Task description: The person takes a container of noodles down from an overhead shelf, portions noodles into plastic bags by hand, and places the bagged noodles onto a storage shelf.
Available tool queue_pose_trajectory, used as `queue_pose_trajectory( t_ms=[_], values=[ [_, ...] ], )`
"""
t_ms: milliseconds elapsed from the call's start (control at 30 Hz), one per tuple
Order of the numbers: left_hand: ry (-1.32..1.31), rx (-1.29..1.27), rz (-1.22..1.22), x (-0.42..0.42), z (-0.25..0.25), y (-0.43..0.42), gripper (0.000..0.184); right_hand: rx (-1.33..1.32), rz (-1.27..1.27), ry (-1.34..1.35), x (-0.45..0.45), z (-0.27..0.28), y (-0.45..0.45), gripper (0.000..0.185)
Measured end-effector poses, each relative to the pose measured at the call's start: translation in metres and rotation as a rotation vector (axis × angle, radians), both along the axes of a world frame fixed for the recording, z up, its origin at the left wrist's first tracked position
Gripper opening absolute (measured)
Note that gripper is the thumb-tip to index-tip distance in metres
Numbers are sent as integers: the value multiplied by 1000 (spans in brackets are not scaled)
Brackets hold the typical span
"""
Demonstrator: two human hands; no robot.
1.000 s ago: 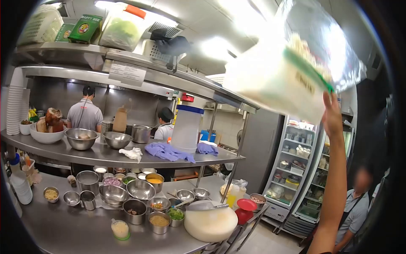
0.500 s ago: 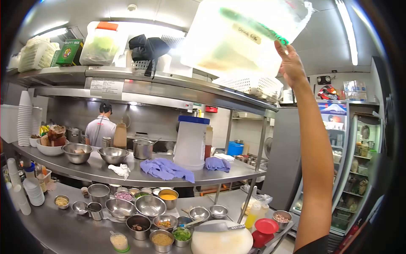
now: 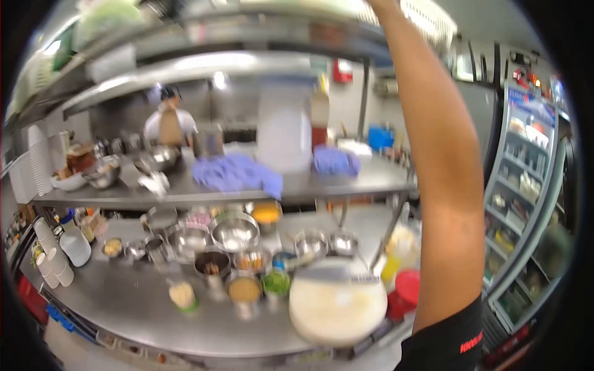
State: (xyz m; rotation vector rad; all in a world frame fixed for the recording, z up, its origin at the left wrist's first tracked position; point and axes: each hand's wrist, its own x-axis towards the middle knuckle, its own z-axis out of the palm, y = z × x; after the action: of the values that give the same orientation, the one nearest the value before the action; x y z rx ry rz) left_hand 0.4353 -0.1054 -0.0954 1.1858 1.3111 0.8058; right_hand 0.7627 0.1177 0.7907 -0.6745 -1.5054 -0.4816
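Observation:
My right arm reaches up from the lower right to the top edge of the view. Its wrist is at that edge, and my right hand with whatever it holds is out of frame. A white perforated basket on the upper shelf is just right of the raised forearm. Below, left of the upper arm, a knife (image 3: 331,274) lies on a round white cutting board (image 3: 337,309). Small metal bowls and pots stand beside the board, among them one with chopped greens (image 3: 276,284). My left hand does not show. The picture is blurred by motion.
Purple cloths (image 3: 238,173) and a tall white container (image 3: 284,133) are on the middle shelf. A person (image 3: 170,120) stands behind it. Paper cups (image 3: 59,266) are at the left, a red container (image 3: 406,287) beside the board, and a glass-door fridge (image 3: 520,179) at the right.
The view has tilted down and shifted. My right hand and the clear bag or container with the green edge have gone out at the top. The arm now stands left of the fridges.

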Motion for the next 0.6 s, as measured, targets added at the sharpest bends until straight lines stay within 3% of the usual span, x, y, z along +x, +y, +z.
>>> queue_pose_trajectory(
  t_ms=[33,67,133,167,200,300,400,500,533,600],
  values=[
    [172,173,-7,-5,-12,-25,57,11,0,-61,2,-29,-8,75],
    [241,1,29,-11,-20,-55,53,2,16,-141,4,-60,-22,72],
    [245,-194,-61,-6,-51,-99,75,-82,86,-367,7,-122,-58,66],
    [282,-236,-52,3,-20,-107,73,-175,136,-514,8,-153,-76,63],
    [318,-274,-38,12,17,-108,71,-302,196,-675,10,-185,-88,60],
    [478,-335,-128,15,34,-111,79,-798,374,-1154,17,-282,-89,53],
    [586,-378,-237,11,15,-118,79,-1129,351,-1462,13,-386,-46,47],
    [656,-340,-334,11,-34,-131,73,-1157,109,-1500,17,-483,38,44],
    [669,-337,-400,7,-80,-135,76,-1157,-16,-1391,37,-533,93,44],
    [676,-330,-260,18,-75,-145,66,-1128,-228,-1145,64,-614,187,42]
  ],
)
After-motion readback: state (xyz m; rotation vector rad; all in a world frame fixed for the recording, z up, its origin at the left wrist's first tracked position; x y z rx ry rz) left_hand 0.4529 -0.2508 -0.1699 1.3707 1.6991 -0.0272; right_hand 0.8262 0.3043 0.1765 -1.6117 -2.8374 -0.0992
